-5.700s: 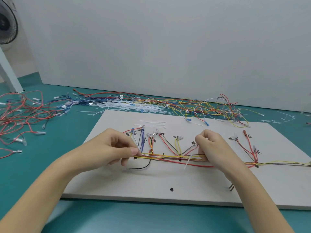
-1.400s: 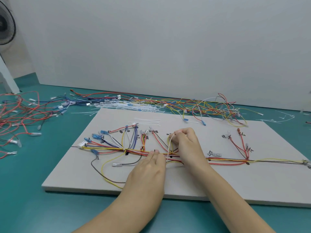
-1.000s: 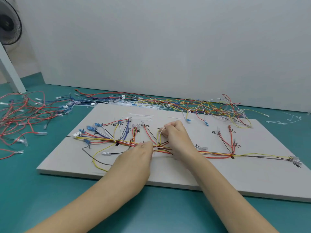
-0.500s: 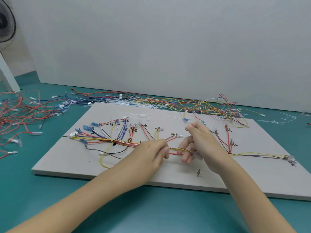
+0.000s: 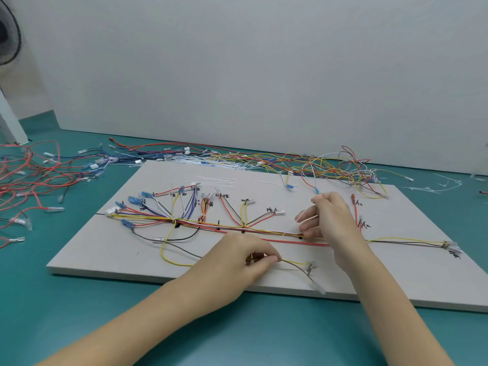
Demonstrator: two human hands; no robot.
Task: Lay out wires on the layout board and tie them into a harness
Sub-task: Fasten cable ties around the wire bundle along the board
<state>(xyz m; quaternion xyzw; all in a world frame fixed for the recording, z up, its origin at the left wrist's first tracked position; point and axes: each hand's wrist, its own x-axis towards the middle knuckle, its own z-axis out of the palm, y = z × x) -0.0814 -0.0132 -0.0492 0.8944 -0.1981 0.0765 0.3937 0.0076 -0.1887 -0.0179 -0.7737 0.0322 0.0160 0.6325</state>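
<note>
Left hand (image 5: 237, 256) moved nearer, pinching yellow wire (image 5: 291, 262); board (image 5: 396, 281) labels illegible.

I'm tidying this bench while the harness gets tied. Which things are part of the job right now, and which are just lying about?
In use:
layout board
wire bundle laid along it
yellow and grey wires pinched by the left hand
white cable tie held by the right hand

Lying about:
red wire pile
tangled wires behind the board
fan
</note>
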